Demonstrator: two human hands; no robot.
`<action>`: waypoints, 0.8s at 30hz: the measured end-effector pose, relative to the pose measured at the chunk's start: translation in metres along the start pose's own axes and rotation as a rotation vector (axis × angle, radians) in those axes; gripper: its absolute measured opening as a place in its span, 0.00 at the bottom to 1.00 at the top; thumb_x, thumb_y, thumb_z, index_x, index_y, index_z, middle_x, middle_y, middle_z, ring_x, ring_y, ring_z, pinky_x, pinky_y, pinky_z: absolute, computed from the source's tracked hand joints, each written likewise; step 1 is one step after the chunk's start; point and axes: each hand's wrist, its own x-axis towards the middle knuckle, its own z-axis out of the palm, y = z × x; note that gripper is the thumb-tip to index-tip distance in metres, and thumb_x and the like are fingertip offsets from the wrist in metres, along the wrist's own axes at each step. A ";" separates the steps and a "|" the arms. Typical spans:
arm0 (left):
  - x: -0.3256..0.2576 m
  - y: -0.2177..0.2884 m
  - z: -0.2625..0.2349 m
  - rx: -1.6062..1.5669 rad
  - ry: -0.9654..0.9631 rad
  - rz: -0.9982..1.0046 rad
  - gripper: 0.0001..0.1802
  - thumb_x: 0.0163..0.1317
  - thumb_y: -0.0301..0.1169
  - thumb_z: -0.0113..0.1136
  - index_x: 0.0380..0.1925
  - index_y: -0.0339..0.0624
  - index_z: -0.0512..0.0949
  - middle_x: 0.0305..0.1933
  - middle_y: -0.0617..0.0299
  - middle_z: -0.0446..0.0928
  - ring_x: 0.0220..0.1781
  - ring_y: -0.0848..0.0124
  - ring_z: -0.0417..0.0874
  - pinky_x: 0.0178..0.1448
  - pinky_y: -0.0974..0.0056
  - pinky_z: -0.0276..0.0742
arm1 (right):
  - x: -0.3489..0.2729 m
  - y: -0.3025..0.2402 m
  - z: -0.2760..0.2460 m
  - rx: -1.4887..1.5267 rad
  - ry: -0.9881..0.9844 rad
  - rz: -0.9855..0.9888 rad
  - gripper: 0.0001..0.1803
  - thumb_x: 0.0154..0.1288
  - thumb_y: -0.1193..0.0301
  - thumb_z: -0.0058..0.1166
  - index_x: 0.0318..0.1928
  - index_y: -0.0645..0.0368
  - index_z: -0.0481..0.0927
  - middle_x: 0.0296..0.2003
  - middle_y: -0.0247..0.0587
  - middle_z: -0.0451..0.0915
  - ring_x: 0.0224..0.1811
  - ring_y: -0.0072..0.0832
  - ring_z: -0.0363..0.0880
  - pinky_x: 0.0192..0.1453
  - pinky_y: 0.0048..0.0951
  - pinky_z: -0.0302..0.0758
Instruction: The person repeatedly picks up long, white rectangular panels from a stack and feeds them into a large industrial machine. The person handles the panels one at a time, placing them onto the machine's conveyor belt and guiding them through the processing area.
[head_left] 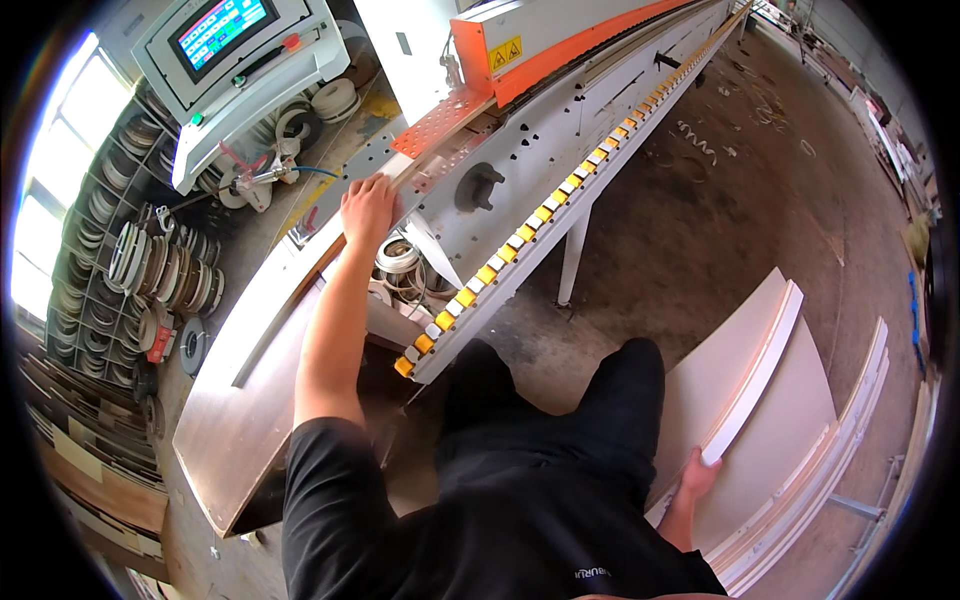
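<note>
While the left hand lies palm down with fingers spread on the end of a long narrow strip, its grip flat rather than closed, the strip rests along the infeed end of the edge-banding machine, just below the machine's orange perforated plate. The right hand, well away from the machine on the person's right, closes its grip on the lower end of a white panel; the fingers are partly hidden behind the board, so how far they wrap is unclear. That panel leans on a stack of similar white boards beside the concrete floor. A row of yellow and white rollers runs along the machine's near edge. Left of the machine stand a control screen and racks of edge-band rolls.
</note>
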 end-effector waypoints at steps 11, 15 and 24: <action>-0.193 -0.117 -0.164 0.151 -0.026 -0.256 0.17 0.75 0.36 0.68 0.59 0.42 0.87 0.63 0.55 0.88 0.69 0.50 0.83 0.76 0.49 0.75 | 0.012 0.019 0.010 -0.012 0.008 -0.022 0.49 0.69 0.42 0.68 0.74 0.71 0.75 0.65 0.67 0.84 0.66 0.63 0.85 0.69 0.57 0.81; -0.230 -0.138 -0.197 0.171 0.005 -0.302 0.11 0.74 0.34 0.70 0.51 0.43 0.89 0.58 0.57 0.89 0.63 0.52 0.86 0.68 0.50 0.82 | 0.019 0.024 0.016 -0.088 0.035 0.000 0.48 0.70 0.41 0.67 0.74 0.70 0.76 0.65 0.67 0.84 0.66 0.63 0.85 0.69 0.58 0.81; -0.161 -0.103 -0.170 0.148 -0.060 -0.228 0.08 0.71 0.36 0.73 0.42 0.46 0.91 0.50 0.61 0.91 0.56 0.55 0.89 0.60 0.53 0.85 | -0.006 -0.008 -0.013 -0.100 -0.063 0.071 0.48 0.70 0.39 0.66 0.76 0.64 0.76 0.65 0.65 0.86 0.66 0.60 0.86 0.70 0.56 0.81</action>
